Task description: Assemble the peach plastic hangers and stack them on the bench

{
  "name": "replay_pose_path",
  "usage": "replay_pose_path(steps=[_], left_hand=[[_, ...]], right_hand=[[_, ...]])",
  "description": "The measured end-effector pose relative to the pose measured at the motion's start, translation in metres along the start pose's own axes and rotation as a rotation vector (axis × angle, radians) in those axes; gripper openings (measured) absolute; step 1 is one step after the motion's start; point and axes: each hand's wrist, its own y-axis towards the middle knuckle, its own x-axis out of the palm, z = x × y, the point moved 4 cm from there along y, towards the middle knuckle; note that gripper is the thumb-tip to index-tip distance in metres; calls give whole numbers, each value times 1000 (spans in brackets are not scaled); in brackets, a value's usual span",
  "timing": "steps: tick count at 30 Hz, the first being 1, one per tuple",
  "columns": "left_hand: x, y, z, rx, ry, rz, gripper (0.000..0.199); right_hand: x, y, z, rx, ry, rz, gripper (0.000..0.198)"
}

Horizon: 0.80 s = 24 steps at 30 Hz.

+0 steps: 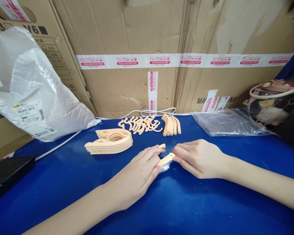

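our left hand (140, 169) and right hand (200, 160) meet at a beige piece (167, 159) over the blue table (176, 209)
left thumb and fingers clasp it; right fingers pinch together at its right end, their hold partly hidden. we judge it light, stiff, a bit slick, best held by its flat sides. farther lie a stack (112, 149) on the left, then hooks (137, 122) and curved bars (170, 124).

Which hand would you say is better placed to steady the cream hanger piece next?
Probably the left hand: it grips the cream hanger piece along its length, whereas the right hand is only at one end.
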Motion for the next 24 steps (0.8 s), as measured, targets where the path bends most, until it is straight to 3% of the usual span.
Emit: replay_pose_path(steps=[10, 18, 24], left_hand=[[-3, 3, 7, 46, -89, -18, 32], [4, 3, 1, 68, -49, -15, 30], [6, 4, -5, 55, 6, 58, 26]], right_hand=[[-10, -3, -3, -122, -114, 220, 28], [-5, 0, 1, -1, 190, 88, 29], [-5, 5, 5, 155, 356, -25, 31]])
